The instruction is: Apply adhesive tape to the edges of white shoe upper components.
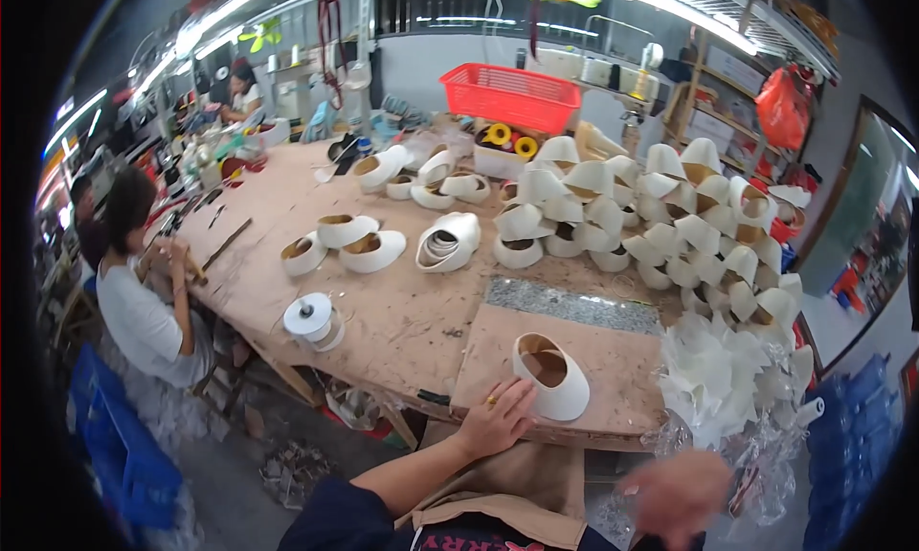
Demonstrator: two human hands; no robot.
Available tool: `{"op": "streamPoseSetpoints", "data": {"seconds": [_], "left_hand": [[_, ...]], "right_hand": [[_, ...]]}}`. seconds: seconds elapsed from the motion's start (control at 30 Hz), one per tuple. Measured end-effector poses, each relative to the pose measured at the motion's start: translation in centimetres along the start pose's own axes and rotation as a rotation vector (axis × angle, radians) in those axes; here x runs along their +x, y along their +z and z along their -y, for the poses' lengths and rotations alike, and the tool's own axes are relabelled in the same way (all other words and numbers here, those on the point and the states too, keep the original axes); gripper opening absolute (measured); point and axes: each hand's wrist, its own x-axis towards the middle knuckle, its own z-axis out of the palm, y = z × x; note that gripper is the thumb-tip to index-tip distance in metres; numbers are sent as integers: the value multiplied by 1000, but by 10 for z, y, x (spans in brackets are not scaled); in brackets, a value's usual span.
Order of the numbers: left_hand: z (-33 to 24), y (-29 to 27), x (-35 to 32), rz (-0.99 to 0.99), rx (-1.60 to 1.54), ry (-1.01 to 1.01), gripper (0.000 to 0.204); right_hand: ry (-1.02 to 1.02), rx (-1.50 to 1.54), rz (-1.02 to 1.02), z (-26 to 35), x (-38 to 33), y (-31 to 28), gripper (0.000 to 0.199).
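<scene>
A white shoe upper (565,396) with a tan lining stands on the work board at the table's near edge, its oval opening facing up and left. Against its lower left side rest the fingers of my left hand (498,415), stretched out, with a ring on one of them. They touch the upper without closing round it. Off the table's edge to the right, my right hand (680,494) is smeared by motion, so its fingers cannot be read. Below it and beside it lies crumpled clear plastic (766,455).
Many similar white uppers (593,206) are piled at the right back; several more stand mid-table. Near the left edge is a white spool (311,321). White sheets (708,369) bunch at the right. A red basket (507,96) stands behind. Another person (153,292) works at left.
</scene>
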Motion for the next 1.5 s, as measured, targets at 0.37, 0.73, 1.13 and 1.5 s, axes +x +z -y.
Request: {"op": "streamPoseSetpoints", "data": {"seconds": [0.37,0.73,1.13,1.5], "left_hand": [[-2,3,-12,-93,72,52,40],[-13,19,-138,59,-248,-9,44],[-4,54,-177,624,-124,-403,40],[-1,64,-185,596,-172,-409,42]], "right_hand": [[-71,180,253,-14,44,8,32],[-143,260,361,-20,84,17,30],[-188,388,455,-28,114,43,28],[-192,487,512,-35,121,60,26]]}}
